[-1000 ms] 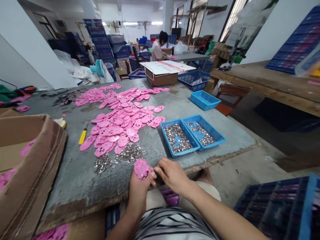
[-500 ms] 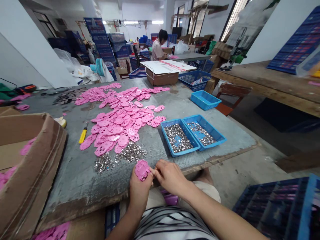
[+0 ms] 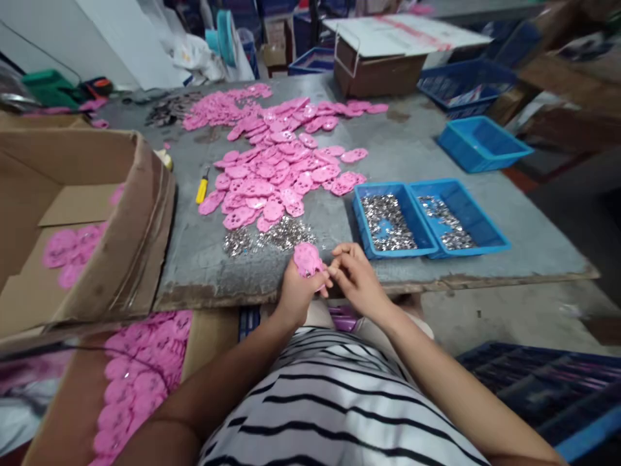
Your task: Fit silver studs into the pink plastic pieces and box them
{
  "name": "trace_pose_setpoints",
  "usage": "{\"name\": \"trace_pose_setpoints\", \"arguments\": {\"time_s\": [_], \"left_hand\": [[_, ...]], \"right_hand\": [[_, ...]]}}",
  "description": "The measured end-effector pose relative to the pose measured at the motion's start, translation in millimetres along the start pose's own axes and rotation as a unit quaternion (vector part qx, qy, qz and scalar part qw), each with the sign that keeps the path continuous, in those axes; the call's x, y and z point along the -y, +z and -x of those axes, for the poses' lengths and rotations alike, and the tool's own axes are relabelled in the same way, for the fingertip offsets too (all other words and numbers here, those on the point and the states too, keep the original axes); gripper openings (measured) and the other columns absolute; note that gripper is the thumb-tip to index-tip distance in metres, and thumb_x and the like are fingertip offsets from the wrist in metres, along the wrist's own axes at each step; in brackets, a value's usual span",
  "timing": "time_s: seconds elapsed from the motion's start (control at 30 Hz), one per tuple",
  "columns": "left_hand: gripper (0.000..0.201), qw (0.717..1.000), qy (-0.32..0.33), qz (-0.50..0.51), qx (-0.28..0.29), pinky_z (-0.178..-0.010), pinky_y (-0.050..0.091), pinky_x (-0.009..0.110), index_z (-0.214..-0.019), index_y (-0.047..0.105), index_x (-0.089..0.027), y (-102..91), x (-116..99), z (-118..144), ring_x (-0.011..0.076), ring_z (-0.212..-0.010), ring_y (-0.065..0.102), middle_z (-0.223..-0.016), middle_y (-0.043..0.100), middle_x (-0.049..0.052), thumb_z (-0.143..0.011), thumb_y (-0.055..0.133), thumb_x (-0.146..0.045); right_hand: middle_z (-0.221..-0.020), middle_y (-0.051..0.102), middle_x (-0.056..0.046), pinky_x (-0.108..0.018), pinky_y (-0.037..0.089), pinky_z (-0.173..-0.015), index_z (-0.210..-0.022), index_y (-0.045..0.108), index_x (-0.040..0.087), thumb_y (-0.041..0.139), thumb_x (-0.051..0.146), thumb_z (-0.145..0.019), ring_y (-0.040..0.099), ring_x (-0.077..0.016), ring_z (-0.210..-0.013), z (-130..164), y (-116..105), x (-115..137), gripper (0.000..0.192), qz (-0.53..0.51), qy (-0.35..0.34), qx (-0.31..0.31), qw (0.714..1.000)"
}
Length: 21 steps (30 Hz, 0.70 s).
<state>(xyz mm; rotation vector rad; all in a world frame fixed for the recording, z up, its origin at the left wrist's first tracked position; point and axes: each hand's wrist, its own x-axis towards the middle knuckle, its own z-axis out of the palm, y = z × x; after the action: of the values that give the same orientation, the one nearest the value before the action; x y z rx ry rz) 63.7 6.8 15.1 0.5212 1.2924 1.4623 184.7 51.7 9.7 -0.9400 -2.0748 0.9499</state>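
My left hand [image 3: 298, 291] is closed around a pink plastic piece [image 3: 306, 259], rounded with a few holes, held just over the table's near edge. Beside it, my right hand [image 3: 356, 278] has its thumb and fingertips pinched together at the piece's right side; whatever lies between them is too small to make out. Just beyond my hands are small heaps of shiny metal bits [image 3: 291, 233]. Farther back spreads a big pile of similar pink pieces [image 3: 276, 171]. Two blue trays [image 3: 434, 249] with metal bits stand to the right of my hands.
A cardboard box [image 3: 155, 213] with pink pieces stands at the left, and another box of pink pieces [image 3: 140, 369] sits below. A yellow-handled tool [image 3: 202, 189] lies near the pile. At the right is a third blue tray [image 3: 482, 145]; a brown box [image 3: 378, 74] is at the back.
The view has tilted down and turned left, so the lower box of pink pieces shows more. My left hand still holds the pink piece, with my right hand close beside it.
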Motion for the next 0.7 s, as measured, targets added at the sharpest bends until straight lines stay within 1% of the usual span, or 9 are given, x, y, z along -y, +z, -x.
{"name": "trace_pose_setpoints", "arguments": {"time_s": [0.07, 0.13, 0.2, 0.27, 0.33, 0.43, 0.53, 0.63, 0.7], "left_hand": [[0.039, 0.998, -0.022, 0.042, 0.03, -0.037, 0.041, 0.02, -0.084, 0.05, -0.018, -2.7, -2.8, 0.3, 0.0118, -0.048, 0.056, -0.065, 0.06, -0.003, -0.053, 0.074, -0.018], [0.038, 0.992, -0.065, 0.081, 0.068, -0.035, 0.04, 0.021, -0.088, 0.05, -0.018, -5.7, -7.1, 0.9, 0.0144, -0.048, 0.058, -0.064, 0.061, -0.001, -0.059, 0.073, -0.029], [0.036, 0.983, -0.11, 0.103, 0.1, -0.033, 0.038, 0.022, -0.088, 0.052, -0.016, -8.1, -11.8, 1.5, 0.0164, -0.046, 0.059, -0.062, 0.061, 0.002, -0.07, 0.065, -0.045], [0.043, 0.979, -0.131, 0.104, 0.118, -0.031, 0.035, 0.022, -0.085, 0.055, -0.015, -9.0, -15.6, 1.9, 0.0167, -0.045, 0.059, -0.06, 0.061, 0.004, -0.078, 0.053, -0.057], [0.05, 0.979, -0.124, 0.099, 0.124, -0.03, 0.032, 0.02, -0.086, 0.056, -0.015, -8.5, -17.7, 2.7, 0.0158, -0.045, 0.059, -0.059, 0.061, 0.004, -0.082, 0.046, -0.063], [0.055, 0.981, -0.113, 0.098, 0.121, -0.029, 0.028, 0.017, -0.089, 0.057, -0.016, -6.1, -18.1, 4.8, 0.0143, -0.044, 0.06, -0.058, 0.061, 0.003, -0.082, 0.044, -0.069], [0.059, 0.98, -0.119, 0.099, 0.123, -0.027, 0.027, 0.017, -0.089, 0.058, -0.015, -4.3, -17.5, 6.7, 0.013, -0.039, 0.057, -0.056, 0.059, 0.001, -0.081, 0.043, -0.072], [0.058, 0.978, -0.12, 0.111, 0.127, -0.026, 0.026, 0.017, -0.085, 0.057, -0.016, -4.2, -17.1, 7.2, 0.0121, -0.036, 0.055, -0.055, 0.058, 0.0, -0.08, 0.046, -0.072], [0.056, 0.977, -0.112, 0.117, 0.14, -0.026, 0.026, 0.017, -0.082, 0.055, -0.017, -4.7, -16.7, 7.0, 0.0118, -0.035, 0.054, -0.054, 0.057, -0.001, -0.078, 0.049, -0.072]], "right_hand": [[-0.097, 0.052, -0.007, -0.034, 0.044, -0.087, -0.072, 0.05, 0.021, 0.047, 0.021, -0.089, 0.052, -0.019, -0.099, -1.9, -3.2, -1.1, 0.017, -0.026, -0.001, 0.002, 1.0], [-0.1, 0.052, -0.007, -0.035, 0.044, -0.09, -0.073, 0.051, 0.021, 0.048, 0.023, -0.09, 0.051, -0.0193, -0.104, -4.5, -8.7, 0.4, 0.017, -0.034, -0.001, 0.015, 0.999], [-0.103, 0.052, -0.007, -0.037, 0.044, -0.093, -0.074, 0.053, 0.02, 0.048, 0.023, -0.09, 0.051, -0.0198, -0.109, -7.9, -15.2, 3.6, 0.017, -0.028, -0.012, 0.039, 0.999], [-0.108, 0.052, -0.008, -0.039, 0.043, -0.096, -0.074, 0.054, 0.02, 0.048, 0.024, -0.091, 0.05, -0.0204, -0.113, -11.5, -20.9, 7.2, 0.018, -0.017, -0.032, 0.067, 0.997], [-0.114, 0.052, -0.009, -0.041, 0.041, -0.1, -0.074, 0.055, 0.02, 0.048, 0.025, -0.091, 0.048, -0.021, -0.117, -14.5, -24.7, 10.0, 0.02, -0.007, -0.054, 0.097, 0.994], [-0.122, 0.05, -0.009, -0.045, 0.038, -0.105, -0.073, 0.054, 0.02, 0.046, 0.028, -0.093, 0.045, -0.0224, -0.122, -17.2, -27.1, 12.0, 0.023, 0.013, -0.079, 0.128, 0.989], [-0.128, 0.049, -0.009, -0.047, 0.036, -0.106, -0.074, 0.055, 0.02, 0.045, 0.03, -0.093, 0.043, -0.024, -0.125, -17.8, -27.7, 12.1, 0.024, 0.031, -0.087, 0.144, 0.985], [-0.13, 0.049, -0.009, -0.048, 0.037, -0.106, -0.074, 0.055, 0.02, 0.045, 0.03, -0.093, 0.043, -0.0247, -0.124, -17.6, -27.3, 11.5, 0.023, 0.04, -0.087, 0.155, 0.983], [-0.13, 0.049, -0.009, -0.049, 0.036, -0.105, -0.074, 0.054, 0.02, 0.046, 0.029, -0.093, 0.043, -0.025, -0.124, -17.3, -26.4, 10.8, 0.023, 0.04, -0.09, 0.157, 0.983]]}}
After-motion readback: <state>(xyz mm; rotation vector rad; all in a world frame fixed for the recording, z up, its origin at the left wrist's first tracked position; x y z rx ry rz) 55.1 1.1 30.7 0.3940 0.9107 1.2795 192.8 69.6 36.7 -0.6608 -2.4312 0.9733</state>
